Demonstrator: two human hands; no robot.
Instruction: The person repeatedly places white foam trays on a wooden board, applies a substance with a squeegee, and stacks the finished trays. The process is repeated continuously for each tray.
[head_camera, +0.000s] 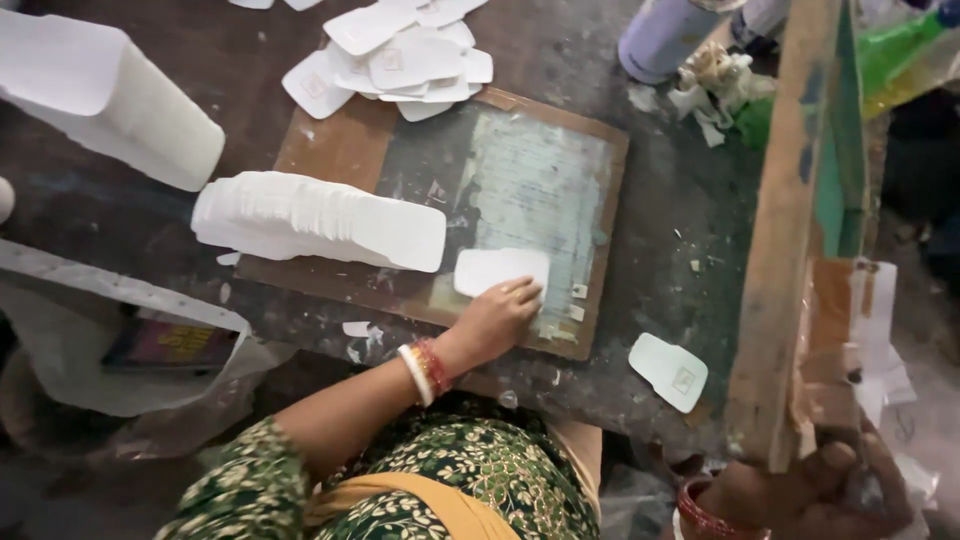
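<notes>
At nine o'clock a fanned stack of white cards (320, 218) is seen, and at the centre the left hand (500, 318) is laid flat, fingers open, on a single white card (497, 268) resting on the brown printing board (340, 150). At four o'clock the wooden frame (790, 250) is gripped by the closed right hand (810, 490). The card could probably be shifted if the frame is lowered carelessly; the dark table (680, 230) is covered with scraps.

Spray can (662, 38); crumpled paper (712, 82); plastic bag (120, 360).
</notes>
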